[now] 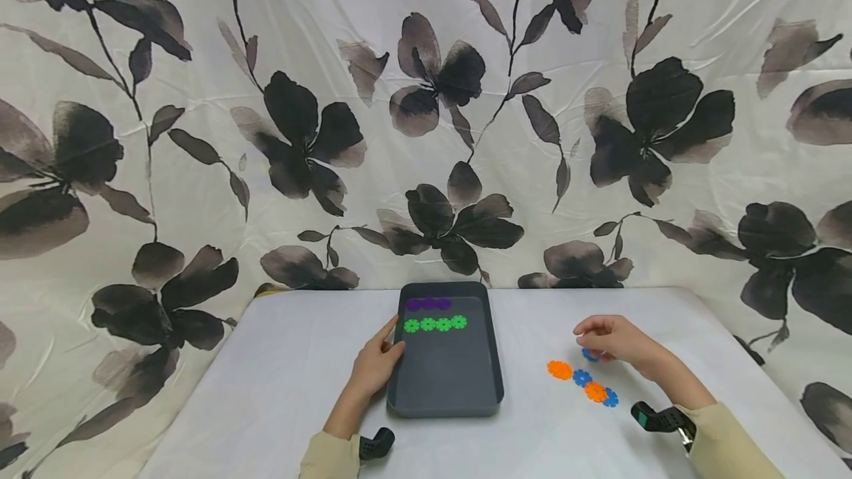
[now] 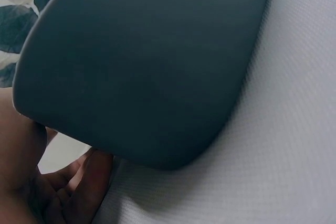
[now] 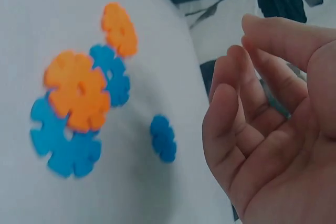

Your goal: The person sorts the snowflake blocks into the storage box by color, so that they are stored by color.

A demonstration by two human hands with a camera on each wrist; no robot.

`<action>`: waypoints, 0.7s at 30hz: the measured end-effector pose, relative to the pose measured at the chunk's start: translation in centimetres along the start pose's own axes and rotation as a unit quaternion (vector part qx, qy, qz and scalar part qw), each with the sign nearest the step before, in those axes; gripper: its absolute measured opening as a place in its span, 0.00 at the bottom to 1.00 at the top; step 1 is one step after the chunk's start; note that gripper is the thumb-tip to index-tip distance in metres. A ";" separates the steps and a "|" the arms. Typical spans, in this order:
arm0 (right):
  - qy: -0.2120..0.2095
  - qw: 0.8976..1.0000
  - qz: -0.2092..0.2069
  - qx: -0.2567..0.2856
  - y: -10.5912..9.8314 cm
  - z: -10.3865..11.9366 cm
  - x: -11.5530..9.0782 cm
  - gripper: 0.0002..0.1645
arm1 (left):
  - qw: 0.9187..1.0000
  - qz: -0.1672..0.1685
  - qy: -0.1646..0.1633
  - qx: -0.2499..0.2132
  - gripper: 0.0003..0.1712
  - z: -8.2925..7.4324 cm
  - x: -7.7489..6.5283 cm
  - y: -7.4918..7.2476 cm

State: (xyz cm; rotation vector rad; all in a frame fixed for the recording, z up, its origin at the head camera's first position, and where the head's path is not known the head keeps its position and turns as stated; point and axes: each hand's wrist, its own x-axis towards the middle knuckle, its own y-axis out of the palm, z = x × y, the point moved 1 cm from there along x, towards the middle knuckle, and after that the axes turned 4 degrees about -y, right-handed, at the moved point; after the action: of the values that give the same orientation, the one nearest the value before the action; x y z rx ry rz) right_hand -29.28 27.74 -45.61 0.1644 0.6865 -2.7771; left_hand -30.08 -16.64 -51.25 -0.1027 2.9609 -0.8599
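My left hand holds the dark grey tray at its left side, thumb by the rim. In the left wrist view the tray's wall fills much of the picture, with fingers against its edge. Inside the tray lie a row of purple pieces and a row of green flower-shaped pieces. My right hand hovers over a blue flower-shaped piece. Its fingers curl loosely with nothing between them in the right wrist view, and the blue piece lies beside them.
Orange flower-shaped pieces and more blue pieces lie right of the tray on the white table. One orange piece overlaps blue ones. A floral cloth hangs behind the table's far edge.
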 end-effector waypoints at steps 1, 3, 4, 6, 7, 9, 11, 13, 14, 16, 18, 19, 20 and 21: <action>0.007 1.000 -0.011 -0.006 -0.1 -0.3 -0.2 0.21 | 1.000 0.000 0.000 0.001 0.32 0.0 0.0 0.0; 0.021 0.999 -0.031 -0.016 -0.2 -1.0 -0.4 0.20 | 1.000 -0.001 -0.001 0.002 0.32 0.0 0.1 0.1; 0.024 0.999 -0.040 -0.023 -0.3 -1.2 -0.5 0.20 | 1.000 -0.001 -0.002 0.002 0.32 0.0 0.1 0.1; 0.033 0.997 -0.059 -0.033 -0.4 -1.8 -0.6 0.20 | 1.000 -0.001 -0.003 0.003 0.32 0.0 0.1 0.0; 0.037 0.996 -0.067 -0.039 -0.4 -2.0 -0.6 0.20 | 1.000 -0.001 -0.003 0.003 0.32 0.0 0.2 0.0; 0.043 0.995 -0.078 -0.046 -0.4 -2.4 -0.6 0.20 | 1.000 0.000 -0.001 0.001 0.32 0.0 0.2 0.0; 0.046 0.994 -0.084 -0.051 -0.3 -2.8 -0.6 0.20 | 1.000 0.000 0.001 0.000 0.32 0.0 0.3 0.0; 0.046 0.994 -0.086 -0.053 -0.3 -3.0 -0.6 0.20 | 1.000 0.001 0.004 -0.002 0.32 0.0 0.3 0.0; 0.047 0.994 -0.087 -0.054 -0.3 -3.2 -0.6 0.20 | 1.000 0.001 0.006 -0.003 0.32 0.0 0.2 0.0; 0.051 0.993 -0.090 -0.054 -0.2 -3.5 -0.6 0.19 | 1.000 0.001 0.006 -0.004 0.32 0.1 0.2 0.0; 0.055 0.993 -0.092 -0.056 0.0 -3.7 -0.5 0.19 | 1.000 0.000 0.004 -0.005 0.32 0.0 0.2 0.0; 0.058 0.992 -0.094 -0.057 0.0 -3.8 -0.5 0.19 | 1.000 0.000 0.003 -0.005 0.32 0.0 0.1 0.0; 0.060 0.992 -0.095 -0.058 0.1 -3.9 -0.5 0.19 | 1.000 0.000 0.002 -0.004 0.32 0.0 0.1 0.0; 0.062 0.992 -0.097 -0.059 0.1 -4.0 -0.5 0.20 | 1.000 0.000 0.000 -0.004 0.32 0.0 0.1 0.0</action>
State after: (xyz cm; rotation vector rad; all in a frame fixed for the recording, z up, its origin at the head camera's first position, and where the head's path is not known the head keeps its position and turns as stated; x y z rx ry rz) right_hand -28.63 29.61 -49.07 0.2604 0.9417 -2.9185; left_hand -30.16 -16.64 -51.28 -0.1021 2.9637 -0.8494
